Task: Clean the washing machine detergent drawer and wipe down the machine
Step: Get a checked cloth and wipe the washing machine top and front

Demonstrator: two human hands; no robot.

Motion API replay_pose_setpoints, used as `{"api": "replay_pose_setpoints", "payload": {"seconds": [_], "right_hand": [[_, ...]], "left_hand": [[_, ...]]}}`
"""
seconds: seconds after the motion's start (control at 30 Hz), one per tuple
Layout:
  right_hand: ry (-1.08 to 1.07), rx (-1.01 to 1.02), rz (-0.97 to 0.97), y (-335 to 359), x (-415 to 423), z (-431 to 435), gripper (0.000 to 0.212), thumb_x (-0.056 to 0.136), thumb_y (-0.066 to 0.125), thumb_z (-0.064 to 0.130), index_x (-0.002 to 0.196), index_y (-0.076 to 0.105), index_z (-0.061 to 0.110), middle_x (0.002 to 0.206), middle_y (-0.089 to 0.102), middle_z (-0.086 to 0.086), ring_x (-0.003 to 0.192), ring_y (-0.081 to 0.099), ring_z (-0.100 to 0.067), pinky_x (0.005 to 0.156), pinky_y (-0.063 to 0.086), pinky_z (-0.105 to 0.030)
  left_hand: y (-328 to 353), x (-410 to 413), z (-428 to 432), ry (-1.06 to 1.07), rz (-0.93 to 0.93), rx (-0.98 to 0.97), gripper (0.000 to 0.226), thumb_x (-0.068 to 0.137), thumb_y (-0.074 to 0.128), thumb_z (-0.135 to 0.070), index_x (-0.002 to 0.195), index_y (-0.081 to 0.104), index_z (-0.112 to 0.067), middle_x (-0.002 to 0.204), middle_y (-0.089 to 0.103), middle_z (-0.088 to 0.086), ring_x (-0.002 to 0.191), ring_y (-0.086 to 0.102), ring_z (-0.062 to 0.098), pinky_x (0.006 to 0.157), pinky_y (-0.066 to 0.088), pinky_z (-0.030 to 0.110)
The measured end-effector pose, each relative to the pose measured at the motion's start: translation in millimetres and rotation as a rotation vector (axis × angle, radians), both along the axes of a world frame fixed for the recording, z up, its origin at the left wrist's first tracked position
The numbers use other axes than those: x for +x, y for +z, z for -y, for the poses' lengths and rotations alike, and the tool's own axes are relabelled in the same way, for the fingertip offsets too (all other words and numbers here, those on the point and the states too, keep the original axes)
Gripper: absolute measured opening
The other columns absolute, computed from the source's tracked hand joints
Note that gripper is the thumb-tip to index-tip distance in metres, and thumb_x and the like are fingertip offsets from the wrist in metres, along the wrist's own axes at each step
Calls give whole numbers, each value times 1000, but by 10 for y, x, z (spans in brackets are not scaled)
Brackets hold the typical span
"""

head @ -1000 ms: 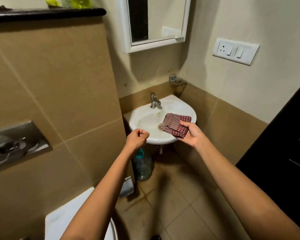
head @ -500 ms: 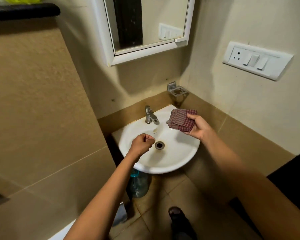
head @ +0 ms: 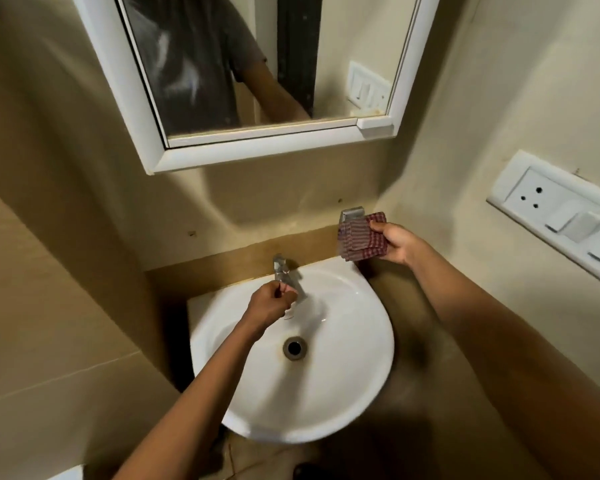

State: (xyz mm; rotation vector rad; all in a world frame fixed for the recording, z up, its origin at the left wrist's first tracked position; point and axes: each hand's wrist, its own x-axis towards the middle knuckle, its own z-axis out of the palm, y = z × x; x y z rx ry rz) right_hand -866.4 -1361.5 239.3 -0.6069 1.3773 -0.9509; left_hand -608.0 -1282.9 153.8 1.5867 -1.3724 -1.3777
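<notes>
Head view: fingers of my right hand (head: pixel 397 242) pinch a folded red checked cloth (head: pixel 359 239), thumb on top, in the air above the rear right rim of the white sink (head: pixel 347 382). Fingers of my left hand (head: pixel 271 304) curl against the tap (head: pixel 280 266); blur hides whether they grip it. A mirror frame (head: pixel 257 155) hangs above.

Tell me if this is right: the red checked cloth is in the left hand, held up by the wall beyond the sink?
Not quite. The head view shows the cloth in the right hand, not the left; it is held up by the wall beyond the sink. The left hand is by the tap.
</notes>
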Motion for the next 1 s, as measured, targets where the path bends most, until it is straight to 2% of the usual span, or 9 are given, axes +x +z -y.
{"api": "replay_pose_setpoints", "payload": {"seconds": [0.1, 0.17, 0.23, 0.3, 0.4, 0.5, 0.63, 0.77, 1.0], "right_hand": [[82, 17, -93, -27, -130, 353, 23, 104, 33, 17, 117, 49, 8, 72, 73, -5, 61, 70, -15, 47, 52, -24], [126, 3, -135, -112, -208, 540, 25, 104, 33, 16, 122, 49, 7, 81, 73, -4, 55, 69, -12, 43, 52, -21], [156, -29, -217, -254, -301, 714, 29, 103, 39, 12, 127, 49, 0, 101, 65, -11, 53, 68, -10, 47, 54, -21], [179, -106, -402, -446, -399, 872, 26, 98, 50, 11, 120, 56, -3, 112, 62, -15, 61, 69, -14, 56, 55, -23], [210, -257, -879, -657, -515, 999, 27, 88, 66, 23, 104, 62, 2, 108, 67, -16, 92, 65, -30, 77, 49, -31], [236, -346, -1093, -767, -541, 1050, 36, 84, 71, 22, 107, 56, -1, 105, 66, -18, 97, 62, -33, 80, 46, -33], [200, -423, -1185, -881, -519, 1097, 35, 82, 68, 11, 108, 48, 0, 108, 58, -21, 102, 57, -38, 86, 46, -38], [209, -409, -1330, -912, -442, 1081, 37, 85, 61, 11, 116, 47, -4, 117, 51, -25, 111, 49, -41, 95, 41, -43], [187, -473, -1366, -791, -345, 921, 41, 83, 52, 7, 122, 45, -3, 119, 51, -27, 111, 47, -45, 99, 39, -46]], "left_hand": [[-12, -114, 142, 22, 15, 1, 12, 93, 57, -15, 83, 61, -21, 93, 68, 4, 77, 58, 13, 70, 47, 24], [-20, -148, 200, 45, 21, -4, 13, 93, 56, -15, 82, 60, -21, 90, 67, 5, 76, 58, 13, 68, 47, 22], [-29, -179, 251, 68, 29, -2, 14, 93, 56, -14, 82, 60, -21, 89, 67, 4, 76, 58, 13, 67, 47, 21], [-43, -203, 295, 87, 33, 7, 13, 93, 56, -14, 82, 60, -20, 89, 67, 3, 75, 59, 11, 66, 47, 20], [-70, -238, 347, 107, 41, 19, 12, 94, 56, -14, 83, 60, -20, 86, 65, 1, 75, 58, 11, 65, 47, 20], [-97, -276, 381, 116, 60, 31, 10, 94, 56, -16, 85, 60, -18, 86, 65, 1, 76, 59, 12, 65, 47, 20], [-123, -312, 403, 131, 73, 42, 7, 94, 56, -17, 89, 60, -17, 91, 66, 4, 79, 60, 13, 65, 48, 20], [-118, -315, 374, 131, 92, 44, 7, 94, 56, -17, 89, 61, -17, 90, 66, 2, 79, 60, 13, 66, 48, 21], [32, -192, 297, 141, 83, 10, 15, 92, 57, -13, 79, 61, -20, 79, 64, -3, 77, 57, 15, 66, 46, 22]]}}
